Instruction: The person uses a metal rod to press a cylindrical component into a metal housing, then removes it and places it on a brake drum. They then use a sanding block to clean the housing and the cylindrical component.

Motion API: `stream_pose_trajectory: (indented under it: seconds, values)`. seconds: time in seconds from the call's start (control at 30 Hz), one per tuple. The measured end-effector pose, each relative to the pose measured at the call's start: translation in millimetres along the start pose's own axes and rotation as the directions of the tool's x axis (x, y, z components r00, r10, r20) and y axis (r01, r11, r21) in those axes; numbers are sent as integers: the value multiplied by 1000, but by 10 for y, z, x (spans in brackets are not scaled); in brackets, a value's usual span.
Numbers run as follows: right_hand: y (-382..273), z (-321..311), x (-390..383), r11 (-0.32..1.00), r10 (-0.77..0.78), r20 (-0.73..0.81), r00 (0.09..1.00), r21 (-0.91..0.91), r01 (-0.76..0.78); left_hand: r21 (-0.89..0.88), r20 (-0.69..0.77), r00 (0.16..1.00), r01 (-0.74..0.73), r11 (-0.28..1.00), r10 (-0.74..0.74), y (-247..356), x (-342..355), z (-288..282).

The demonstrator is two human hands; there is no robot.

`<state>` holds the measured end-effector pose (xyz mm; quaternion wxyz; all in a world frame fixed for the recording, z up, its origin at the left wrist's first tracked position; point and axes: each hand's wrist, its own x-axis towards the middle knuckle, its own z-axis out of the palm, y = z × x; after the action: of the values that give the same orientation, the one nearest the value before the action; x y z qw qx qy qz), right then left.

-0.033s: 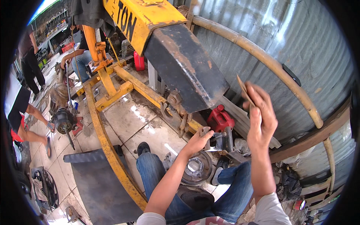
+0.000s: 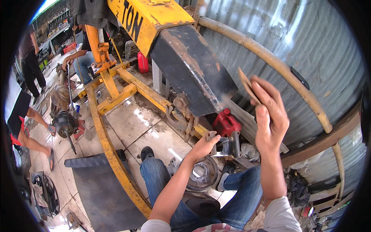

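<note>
My left hand [image 2: 205,147] is closed round the left end of a grey metal bracket [image 2: 230,144], which looks like a brake caliper bracket. It is held above my knees. My raised right hand [image 2: 270,112] pinches a thin, folded brown sheet [image 2: 247,86] that looks like sandpaper. The sheet is apart from the bracket, up and to its right. Between my legs, below the bracket, lies a round metal brake drum or hub [image 2: 201,174], partly hidden by my left forearm.
A yellow shop crane [image 2: 154,23] reaches over from the upper left, its black boom end with hook and chain close ahead of my hands. Behind the bracket stands a red jug [image 2: 226,123]. Corrugated metal wall [image 2: 328,50] is at right. Several people are at left, near an axle [image 2: 63,116].
My right hand has shifted slightly, tipping the brown sheet up and leftward. My left hand and the bracket stay in place. At left, a person's foot has moved a little.
</note>
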<state>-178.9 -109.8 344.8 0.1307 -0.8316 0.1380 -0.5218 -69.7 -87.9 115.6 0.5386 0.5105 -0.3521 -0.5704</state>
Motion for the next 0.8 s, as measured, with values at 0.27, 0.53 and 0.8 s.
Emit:
stream_pose_trajectory:
  seconds: [0.27, 0.53, 0.8]
  values:
    - [-183, 143, 575, 941, -191, 295, 936, -217, 260, 49, 21, 999, 23, 999, -24, -9, 61, -5]
    - [-149, 145, 561, 907, -173, 413, 894, -288, 309, 62, 17, 998, -55, 997, 54, -173, 209, -26]
    - [-212, 136, 538, 890, -246, 428, 869, -256, 378, -2, 35, 947, -320, 947, 320, -434, 307, -15]
